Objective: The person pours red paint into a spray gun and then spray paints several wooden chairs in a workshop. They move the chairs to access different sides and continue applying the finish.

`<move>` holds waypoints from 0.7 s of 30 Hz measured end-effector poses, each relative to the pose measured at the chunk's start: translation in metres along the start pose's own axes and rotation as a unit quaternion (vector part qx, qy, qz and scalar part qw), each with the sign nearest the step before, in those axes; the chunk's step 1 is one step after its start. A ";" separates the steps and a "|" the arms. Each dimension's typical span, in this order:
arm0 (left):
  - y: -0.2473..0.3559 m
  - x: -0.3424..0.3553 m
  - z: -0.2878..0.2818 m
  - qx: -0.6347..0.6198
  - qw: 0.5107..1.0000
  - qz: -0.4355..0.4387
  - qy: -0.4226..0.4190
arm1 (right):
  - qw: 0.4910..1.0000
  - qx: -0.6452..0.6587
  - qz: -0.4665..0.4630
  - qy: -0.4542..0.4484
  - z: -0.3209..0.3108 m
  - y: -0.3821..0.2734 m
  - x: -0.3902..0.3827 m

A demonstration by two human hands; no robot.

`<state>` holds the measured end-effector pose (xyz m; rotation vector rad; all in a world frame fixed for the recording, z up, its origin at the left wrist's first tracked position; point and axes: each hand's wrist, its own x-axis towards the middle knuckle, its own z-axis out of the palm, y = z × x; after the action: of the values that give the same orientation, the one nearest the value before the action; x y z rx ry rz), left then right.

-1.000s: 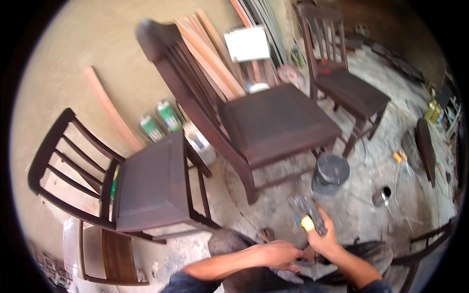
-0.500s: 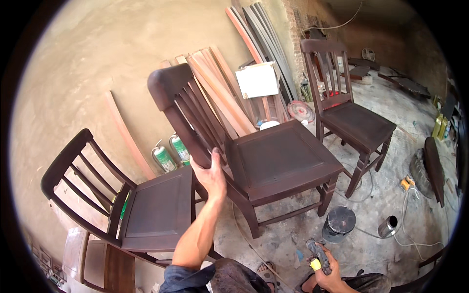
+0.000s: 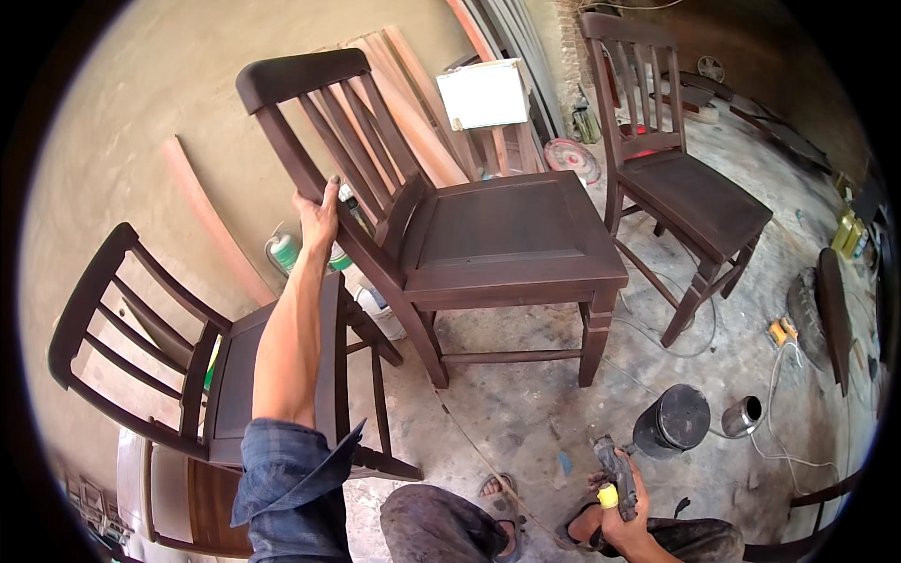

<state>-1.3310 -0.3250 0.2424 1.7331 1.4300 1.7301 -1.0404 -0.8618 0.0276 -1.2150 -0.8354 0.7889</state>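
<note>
My left hand (image 3: 317, 220) is closed round the left back post of the middle dark wooden chair (image 3: 502, 235), which stands upright with a slatted back and panelled seat. My left forearm crosses in front of a second dark chair (image 3: 230, 394) at the left, hiding part of its seat. Low at the right, my right hand (image 3: 627, 516) is wrapped round a dark, grimy hand tool (image 3: 615, 469), with something yellow at the thumb. A black bucket (image 3: 671, 422) stands on the floor just beyond that hand, beside a small metal container (image 3: 741, 416).
A third chair (image 3: 694, 202) stands behind at the right. Timber boards (image 3: 404, 84), a white panel (image 3: 483, 94) and green cylinders (image 3: 282, 253) are against the wall. Cords (image 3: 779, 441), a tyre (image 3: 805, 310) and bottles (image 3: 849, 230) lie or stand on the right.
My left hand has risen from low beside my right hand to the middle chair's back post and gripped it. My right hand still holds the tool. The whole view has shifted.
</note>
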 end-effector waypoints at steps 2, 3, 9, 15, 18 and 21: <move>-0.005 0.023 -0.006 -0.069 0.997 -0.023 -0.038 | 1.000 -0.025 -0.005 -0.014 0.005 0.003 -0.001; -0.029 0.043 -0.010 -0.068 0.997 0.026 -0.040 | 0.999 -0.032 -0.008 -0.026 0.007 0.007 -0.004; 0.009 0.018 0.009 -0.107 0.994 -0.005 -0.036 | 0.983 -0.133 -0.060 -0.116 -0.021 0.067 -0.012; -0.033 -0.022 -0.037 -0.024 0.998 0.019 0.055 | 0.967 -0.184 -0.104 -0.141 0.010 0.048 -0.022; 0.033 -0.083 -0.030 -0.107 0.994 -0.015 0.033 | 0.975 -0.173 -0.025 -0.136 0.007 0.042 -0.026; 0.035 -0.112 -0.038 -0.158 0.987 -0.029 -0.017 | 0.994 -0.031 0.037 -0.101 0.043 0.021 -0.026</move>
<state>-1.3249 -0.4451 0.2138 1.5287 1.1075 1.7761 -1.0922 -0.8604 0.0106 -1.2414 -0.9901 0.9632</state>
